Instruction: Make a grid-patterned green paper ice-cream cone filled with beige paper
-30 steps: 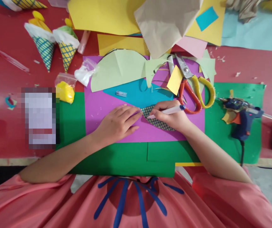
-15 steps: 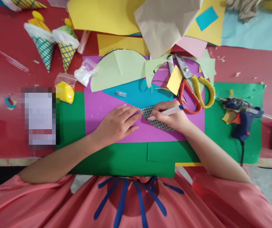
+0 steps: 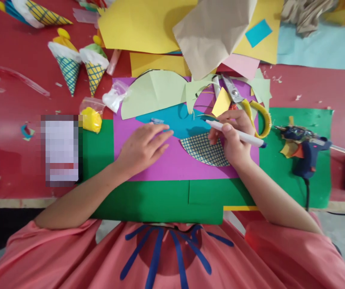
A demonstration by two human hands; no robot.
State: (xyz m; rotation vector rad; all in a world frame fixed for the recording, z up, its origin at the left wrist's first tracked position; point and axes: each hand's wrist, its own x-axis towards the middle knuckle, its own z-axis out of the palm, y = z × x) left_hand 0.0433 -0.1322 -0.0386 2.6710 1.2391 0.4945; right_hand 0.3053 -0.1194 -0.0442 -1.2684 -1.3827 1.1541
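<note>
In my right hand [image 3: 234,138] is a white marker pen [image 3: 246,137], held at a slant, its dark tip pointing left and raised over the paper. Below it lies a fan-shaped paper piece [image 3: 204,148], pale with a blue criss-cross grid; my right fingers cover part of its upper right. My left hand [image 3: 144,146] is palm down with fingers stretched out, left of the grid piece and apart from it. Just beyond its fingertips a small clear pen cap [image 3: 157,121] rests on blue paper [image 3: 172,116]. Purple paper [image 3: 160,170] spreads underneath.
Scissors [image 3: 258,116] with yellow and red handles lie beyond my right hand. A glue gun [image 3: 307,154] sits at right on green paper [image 3: 154,204]. Paper cones [image 3: 94,72], a yellow clay bag [image 3: 91,119] and a blurred-out device [image 3: 61,148] are at left. Brown paper [image 3: 214,36] lies behind.
My right hand has lifted the marker off the grid piece and turned it rightward. My left hand has let go of the piece's left corner and moved left, toward the pen cap.
</note>
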